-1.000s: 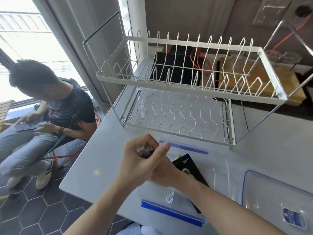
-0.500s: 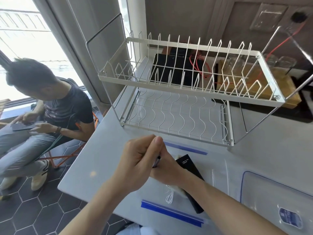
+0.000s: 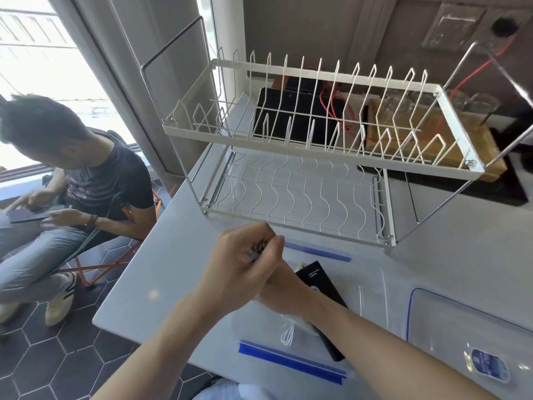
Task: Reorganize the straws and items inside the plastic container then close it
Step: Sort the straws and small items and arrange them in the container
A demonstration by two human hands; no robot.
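Note:
My left hand is curled round a bundle of straws whose dark, shiny ends show in the fist. My right hand presses against it from below, fingers curled and mostly hidden, and seems to hold the bundle's lower part. Both hands hover over the clear plastic container with blue edge strips. Inside it lie a black box and a small white whisk-shaped item. The clear lid with a blue outline lies to the right.
A white two-tier wire dish rack stands just behind the hands on the grey counter. Behind it are a wooden board with glasses and a black appliance. A person sits on the floor side at left, past the counter's edge.
The hands stay together above the container. My left thumb, raised half a second ago with a thin dark straw showing, has folded back over the bundle.

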